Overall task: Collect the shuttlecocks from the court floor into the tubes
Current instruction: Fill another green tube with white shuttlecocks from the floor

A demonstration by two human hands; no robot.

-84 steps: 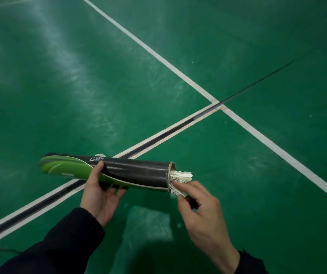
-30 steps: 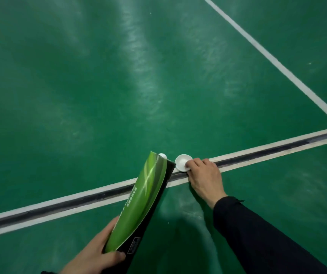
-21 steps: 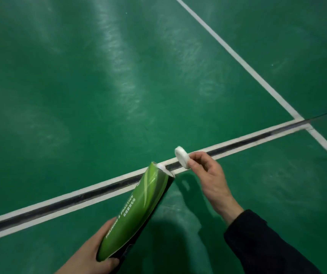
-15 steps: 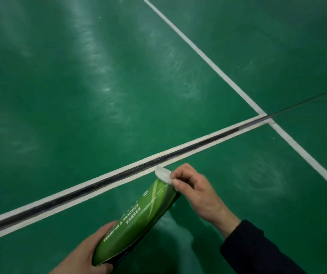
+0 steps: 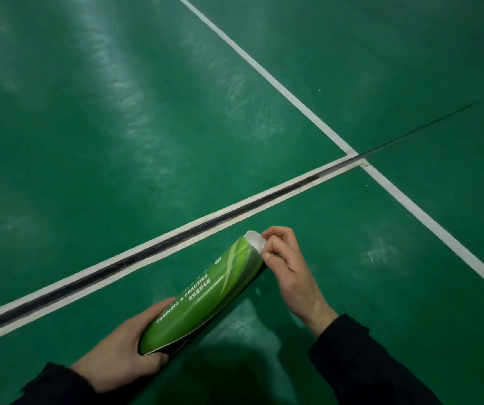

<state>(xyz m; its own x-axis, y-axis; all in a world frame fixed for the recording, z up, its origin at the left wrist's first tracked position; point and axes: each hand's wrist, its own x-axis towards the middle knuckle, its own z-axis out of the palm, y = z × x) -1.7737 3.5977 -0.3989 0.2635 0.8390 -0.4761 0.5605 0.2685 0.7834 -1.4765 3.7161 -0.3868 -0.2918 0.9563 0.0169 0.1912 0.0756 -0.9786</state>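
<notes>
The green court floor (image 5: 118, 127) fills the view, crossed by a wide white line with a dark strip down its middle (image 5: 159, 252) and by a thinner white line (image 5: 267, 74) that meets it beyond and to the right of the tube. The tube (image 5: 205, 293), green with white print and black along its underside, is held above the floor on the near side of the wide line, slanting up and away from the person. The left hand (image 5: 118, 355) grips the tube's near end, fingers curled under it and thumb along its side. The right hand (image 5: 287, 264) is at the tube's far end, its fingertips (image 5: 267, 244) bent onto the white cap (image 5: 255, 240) that sits on the mouth; whether the cap is fully seated is hard to tell, as the fingers cover part of its rim. Dark sleeves (image 5: 360, 366) cover both wrists. Any shuttlecocks would be inside the tube, hidden by the cap.
</notes>
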